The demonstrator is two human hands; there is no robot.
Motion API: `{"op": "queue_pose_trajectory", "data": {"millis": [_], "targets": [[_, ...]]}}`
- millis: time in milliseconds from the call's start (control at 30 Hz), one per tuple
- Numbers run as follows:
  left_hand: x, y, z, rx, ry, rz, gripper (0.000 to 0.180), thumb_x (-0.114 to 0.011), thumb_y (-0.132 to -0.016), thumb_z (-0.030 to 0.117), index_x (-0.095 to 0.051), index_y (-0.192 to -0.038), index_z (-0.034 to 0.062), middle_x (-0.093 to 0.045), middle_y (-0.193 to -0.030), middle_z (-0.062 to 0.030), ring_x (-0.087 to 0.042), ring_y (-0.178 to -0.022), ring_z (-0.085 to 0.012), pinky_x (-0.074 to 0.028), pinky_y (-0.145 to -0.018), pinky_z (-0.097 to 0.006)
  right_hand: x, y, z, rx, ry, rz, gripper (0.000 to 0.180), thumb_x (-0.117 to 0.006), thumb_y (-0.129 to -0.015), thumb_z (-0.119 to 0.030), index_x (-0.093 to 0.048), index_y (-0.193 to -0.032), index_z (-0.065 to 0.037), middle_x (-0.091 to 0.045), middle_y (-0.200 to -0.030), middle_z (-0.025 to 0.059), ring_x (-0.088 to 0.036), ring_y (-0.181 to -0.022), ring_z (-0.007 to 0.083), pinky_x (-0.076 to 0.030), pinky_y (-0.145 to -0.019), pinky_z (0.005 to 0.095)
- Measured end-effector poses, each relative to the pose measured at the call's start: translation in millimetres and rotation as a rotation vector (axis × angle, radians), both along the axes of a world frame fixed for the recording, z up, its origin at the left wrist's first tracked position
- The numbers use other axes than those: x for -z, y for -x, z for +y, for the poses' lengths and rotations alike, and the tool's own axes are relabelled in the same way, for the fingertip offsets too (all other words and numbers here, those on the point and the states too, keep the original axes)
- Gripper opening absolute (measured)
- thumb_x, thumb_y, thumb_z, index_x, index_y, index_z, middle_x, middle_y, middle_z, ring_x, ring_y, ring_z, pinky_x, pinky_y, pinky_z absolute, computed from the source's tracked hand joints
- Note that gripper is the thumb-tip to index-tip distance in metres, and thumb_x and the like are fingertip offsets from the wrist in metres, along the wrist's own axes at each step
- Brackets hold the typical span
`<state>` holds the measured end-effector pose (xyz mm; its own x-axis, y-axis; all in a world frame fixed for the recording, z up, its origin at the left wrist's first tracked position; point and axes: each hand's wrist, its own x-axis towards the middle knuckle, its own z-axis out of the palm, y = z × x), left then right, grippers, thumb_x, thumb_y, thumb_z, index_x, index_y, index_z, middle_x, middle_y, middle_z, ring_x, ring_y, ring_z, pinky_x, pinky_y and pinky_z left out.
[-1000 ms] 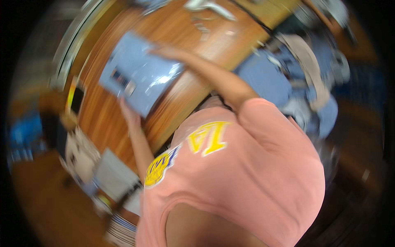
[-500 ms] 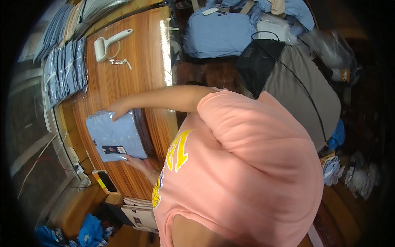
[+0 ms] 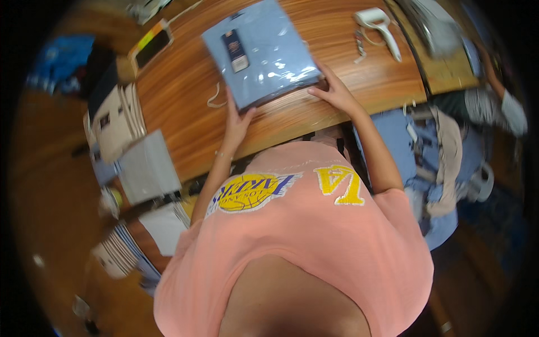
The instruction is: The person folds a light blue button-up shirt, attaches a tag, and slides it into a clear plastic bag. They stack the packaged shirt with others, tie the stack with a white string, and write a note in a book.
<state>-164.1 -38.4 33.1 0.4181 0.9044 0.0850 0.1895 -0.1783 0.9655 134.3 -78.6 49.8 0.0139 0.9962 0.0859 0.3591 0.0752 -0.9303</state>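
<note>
A folded light-blue shirt (image 3: 269, 53) in a clear plastic bag, with a dark label near its left side, is at the far middle of the wood-grain table (image 3: 185, 129). More layers seem to lie beneath it, though they are mostly hidden. My left hand (image 3: 238, 121) grips the near left corner, its thumb at the near edge and its other fingers partly hidden. Around the near right corner is my right hand (image 3: 334, 92), with its thumb along the near edge and fingers at the side.
A white lint roller (image 3: 382, 28) and a small cord lie at the table's far right. At the far left sits a phone-like device (image 3: 152, 44). Beige folded garments (image 3: 115, 121) are stacked left of the table, and blue garments (image 3: 387, 143) are heaped to the right.
The view has swung round, so the table now spans the top instead of the left. My right hand has gone from the bagged shirt's top to its near right corner.
</note>
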Motion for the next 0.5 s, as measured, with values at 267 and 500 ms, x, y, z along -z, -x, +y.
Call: {"op": "queue_pose_trajectory", "data": {"millis": [267, 500], "targets": [[9, -3, 0, -0.243, -0.019, 0.082, 0.083, -0.061, -0.086, 0.009, -0.004, -0.146, 0.0044, -0.034, -0.141, -0.0253, -0.042, -0.125, -0.0299, -0.036, -0.1, -0.035, -6, 13, 22, 0.063, 0.098, 0.13, 0.057, -0.065, -0.084, -0.021, -0.042, -0.133, -0.003, -0.048, -0.131, 0.0196, -0.045, -0.122, 0.0279, -0.042, -0.096, 0.0356], [2, -15, -10, -0.294, -0.037, 0.256, 0.094, -0.068, -0.079, 0.005, -0.002, -0.146, 0.0095, -0.034, -0.139, -0.0267, -0.049, -0.118, -0.0351, -0.044, -0.093, -0.036, 11, 14, 19, 0.007, -0.09, -0.059, 0.076, -0.076, -0.07, -0.015, -0.038, -0.135, -0.002, -0.045, -0.133, 0.0213, -0.046, -0.12, 0.0346, -0.038, -0.099, 0.0382]]}}
